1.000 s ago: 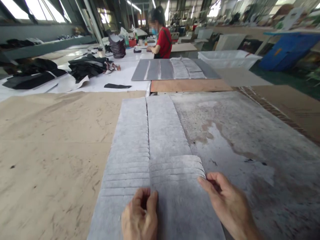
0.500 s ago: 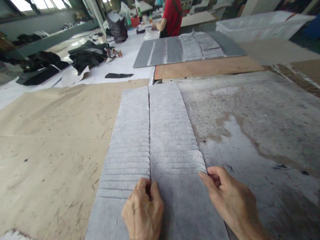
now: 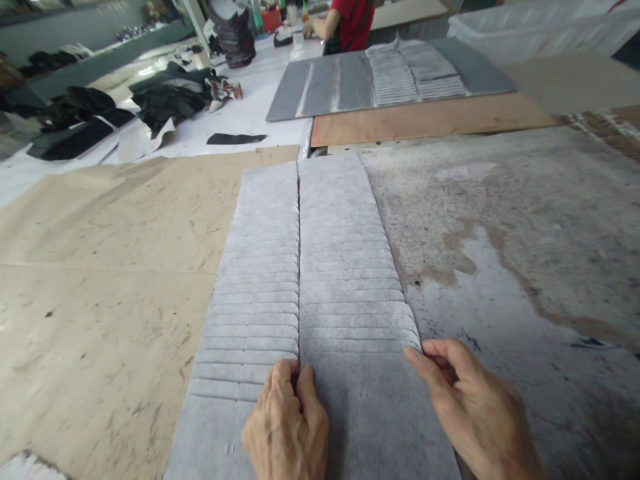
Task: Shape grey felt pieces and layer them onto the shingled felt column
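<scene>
Two long rows of overlapping grey felt sheets (image 3: 325, 267) lie side by side on a stained grey board (image 3: 500, 220). My left hand (image 3: 286, 427) pinches the left edge of the nearest sheet of the right row (image 3: 370, 413), at the seam between the rows. My right hand (image 3: 473, 407) pinches that same sheet's right edge. The sheet lies flat on top of the others, its far edge at my fingertips.
Brown paper (image 3: 100, 267) covers the table to the left. Farther off lie a second grey board with felt sheets (image 3: 390, 80), black fabric pieces (image 3: 165, 107) on white paper, a plywood panel (image 3: 425, 120) and a white plastic bin (image 3: 540, 27). A person in a red top (image 3: 350, 23) works at the far table.
Both hands have drawn the grey sheet toward me, so several more sheet edges of the right row show beyond it. The view has tilted downward.
</scene>
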Available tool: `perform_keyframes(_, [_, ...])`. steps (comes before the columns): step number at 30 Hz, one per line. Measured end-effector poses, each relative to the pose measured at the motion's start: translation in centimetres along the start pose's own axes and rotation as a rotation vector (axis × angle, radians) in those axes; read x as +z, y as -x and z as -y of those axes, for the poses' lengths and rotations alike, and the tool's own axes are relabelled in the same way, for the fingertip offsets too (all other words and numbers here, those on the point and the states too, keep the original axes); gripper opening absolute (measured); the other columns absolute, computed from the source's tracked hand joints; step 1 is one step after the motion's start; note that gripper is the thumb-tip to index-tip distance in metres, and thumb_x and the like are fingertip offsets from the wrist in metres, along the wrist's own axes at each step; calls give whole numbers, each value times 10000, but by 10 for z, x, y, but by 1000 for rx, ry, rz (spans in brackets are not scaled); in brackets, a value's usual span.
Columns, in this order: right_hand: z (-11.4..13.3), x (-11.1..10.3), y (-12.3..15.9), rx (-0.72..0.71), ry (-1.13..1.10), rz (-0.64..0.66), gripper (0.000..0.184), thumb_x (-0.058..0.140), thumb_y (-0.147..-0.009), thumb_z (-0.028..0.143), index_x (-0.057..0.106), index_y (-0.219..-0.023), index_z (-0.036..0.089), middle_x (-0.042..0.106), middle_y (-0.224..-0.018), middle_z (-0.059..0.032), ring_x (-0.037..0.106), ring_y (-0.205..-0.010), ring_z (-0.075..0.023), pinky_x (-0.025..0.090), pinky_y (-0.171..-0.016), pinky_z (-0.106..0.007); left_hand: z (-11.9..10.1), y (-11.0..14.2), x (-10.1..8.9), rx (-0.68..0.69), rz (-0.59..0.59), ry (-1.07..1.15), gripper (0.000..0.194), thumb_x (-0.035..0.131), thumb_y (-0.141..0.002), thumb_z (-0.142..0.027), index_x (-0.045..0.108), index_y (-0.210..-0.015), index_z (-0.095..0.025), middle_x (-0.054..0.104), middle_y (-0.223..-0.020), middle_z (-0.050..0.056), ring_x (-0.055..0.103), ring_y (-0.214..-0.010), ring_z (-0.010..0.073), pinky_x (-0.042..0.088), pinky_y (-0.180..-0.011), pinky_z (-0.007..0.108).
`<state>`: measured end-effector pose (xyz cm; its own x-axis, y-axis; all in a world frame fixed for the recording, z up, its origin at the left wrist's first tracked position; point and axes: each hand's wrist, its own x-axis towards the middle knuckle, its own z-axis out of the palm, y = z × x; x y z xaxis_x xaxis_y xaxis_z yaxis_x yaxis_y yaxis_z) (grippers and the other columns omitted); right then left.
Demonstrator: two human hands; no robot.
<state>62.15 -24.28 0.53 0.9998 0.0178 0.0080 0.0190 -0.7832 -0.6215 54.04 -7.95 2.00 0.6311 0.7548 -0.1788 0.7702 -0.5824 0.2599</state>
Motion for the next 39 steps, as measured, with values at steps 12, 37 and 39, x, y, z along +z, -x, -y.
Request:
perform_keyframes(12, [-3, 1, 3, -9, 4, 4, 311, 478, -786, 517, 571, -729, 226, 613, -562, 18, 585, -492, -150, 421, -458, -248, -12, 1, -5, -87, 37, -77, 205, 409, -857, -368, 564, -812, -242, 661, -734, 45, 635, -721, 249, 349, -549, 283])
perform_keyframes(37, [-8, 1, -1, 71, -86, 42, 357, 520, -711, 572, 573, -798, 229, 589, -585, 14, 551, -479, -155, 435, -474, -292, -2, -4, 1, -51, 93, -12, 190, 403, -819, -368, 548, -786, -250, 644, -703, 16, 607, -661, 205, 323, -544, 260])
perform_keyframes(39, [-8, 1, -1, 84, -88, 46, 369, 518, -703, 581, 575, -804, 231, 591, -596, 10, 552, -486, -160, 438, -484, -301, -3, -3, 1, -39, 81, -10, 180, 409, -816, -356, 547, -778, -246, 641, -694, 13, 601, -647, 200, 322, -556, 266])
